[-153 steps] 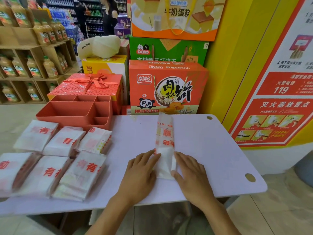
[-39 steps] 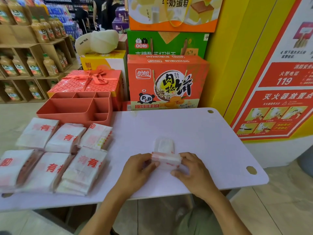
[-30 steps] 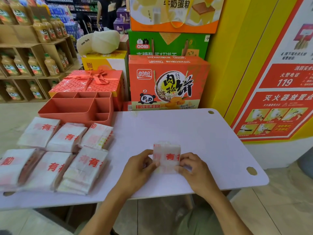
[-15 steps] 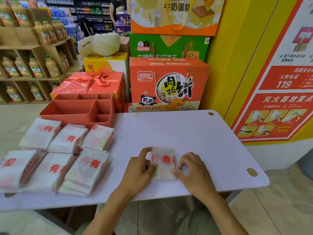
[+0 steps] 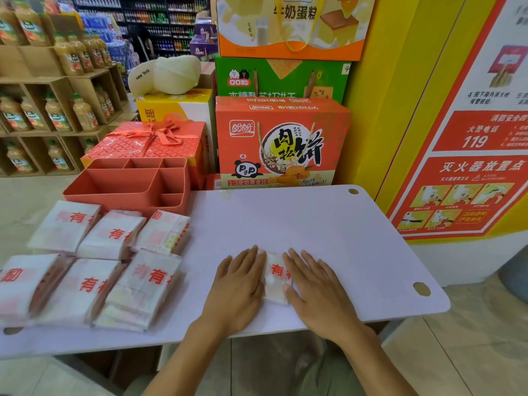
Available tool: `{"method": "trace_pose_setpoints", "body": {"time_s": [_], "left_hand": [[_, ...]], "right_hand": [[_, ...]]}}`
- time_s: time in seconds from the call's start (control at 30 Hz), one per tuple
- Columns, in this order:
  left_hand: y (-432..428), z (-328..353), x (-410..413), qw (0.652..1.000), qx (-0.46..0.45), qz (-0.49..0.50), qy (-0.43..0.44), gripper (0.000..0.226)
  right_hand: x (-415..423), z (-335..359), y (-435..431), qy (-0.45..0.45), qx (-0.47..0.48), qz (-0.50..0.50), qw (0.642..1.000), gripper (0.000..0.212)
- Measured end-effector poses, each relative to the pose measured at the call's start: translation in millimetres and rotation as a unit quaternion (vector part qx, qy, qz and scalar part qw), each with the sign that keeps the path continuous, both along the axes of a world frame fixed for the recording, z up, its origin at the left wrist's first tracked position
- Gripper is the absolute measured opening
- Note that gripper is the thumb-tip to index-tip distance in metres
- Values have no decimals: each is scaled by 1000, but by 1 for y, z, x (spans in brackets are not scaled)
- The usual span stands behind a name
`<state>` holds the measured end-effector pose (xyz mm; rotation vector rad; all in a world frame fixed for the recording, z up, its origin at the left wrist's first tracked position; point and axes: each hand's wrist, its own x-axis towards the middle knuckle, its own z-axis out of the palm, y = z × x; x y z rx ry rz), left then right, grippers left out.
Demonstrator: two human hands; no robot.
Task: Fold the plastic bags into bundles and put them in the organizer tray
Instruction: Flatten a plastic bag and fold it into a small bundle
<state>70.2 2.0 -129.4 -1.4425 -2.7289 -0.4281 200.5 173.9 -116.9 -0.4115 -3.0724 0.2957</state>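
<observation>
flattening step: press evenly over bundle (image 5: 275, 277) to push air out and set creases before lifting; likely to spring open otherwise
left hand (image 5: 238, 287) at its 9 o'clock, right hand (image 5: 317, 290) at 3 o'clock, both flat, fingers straight, gripping nothing, pressing its edges onto table (image 5: 328, 224)
organizer tray (image 5: 125, 192) at 10 o'clock, well apart

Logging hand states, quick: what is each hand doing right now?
Left hand: open, fingers flat, pressing the left side of the folded bag.
Right hand: open, fingers flat, pressing the bag's right side.
</observation>
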Motion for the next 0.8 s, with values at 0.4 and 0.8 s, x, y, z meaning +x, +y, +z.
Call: {"method": "trace_pose_setpoints", "body": {"time_s": [0.4,0.8], "left_hand": [[-1,10,4,999,35,8,-37,67],[-78,17,30,995,94,27,-15,60]], "right_hand": [[-4,-1,-4,28,15,6,999,64],[-5,17,-39,25,-28,54,998,74]]}}
